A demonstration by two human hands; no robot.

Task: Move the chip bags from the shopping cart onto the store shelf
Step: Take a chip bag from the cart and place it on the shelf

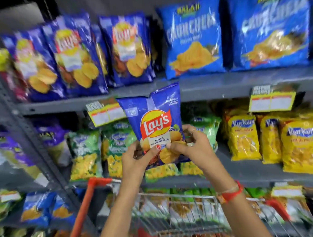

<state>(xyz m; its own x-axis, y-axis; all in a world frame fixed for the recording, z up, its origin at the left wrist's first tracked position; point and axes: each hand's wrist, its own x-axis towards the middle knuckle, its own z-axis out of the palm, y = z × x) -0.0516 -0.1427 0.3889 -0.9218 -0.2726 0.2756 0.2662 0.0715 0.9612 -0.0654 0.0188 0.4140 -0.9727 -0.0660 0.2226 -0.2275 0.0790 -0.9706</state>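
Note:
I hold a blue Lay's chip bag [154, 118] upright in front of the shelves, just below the grey upper shelf [214, 84]. My left hand [136, 157] grips its lower left corner and my right hand [189, 143] grips its lower right corner. Several matching blue Lay's bags [76, 57] stand in a row on the upper shelf at the left. The wire shopping cart [188, 218] with an orange handle [80, 214] sits below my arms; blurred bags lie inside it.
Big blue Crunchex bags [192, 37] fill the upper shelf's right side. Green bags [85, 153] and yellow Kurkure bags [243, 139] line the middle shelf. Yellow price tags [272, 101] hang from the shelf edge. A grey perforated upright [11, 111] runs down the left.

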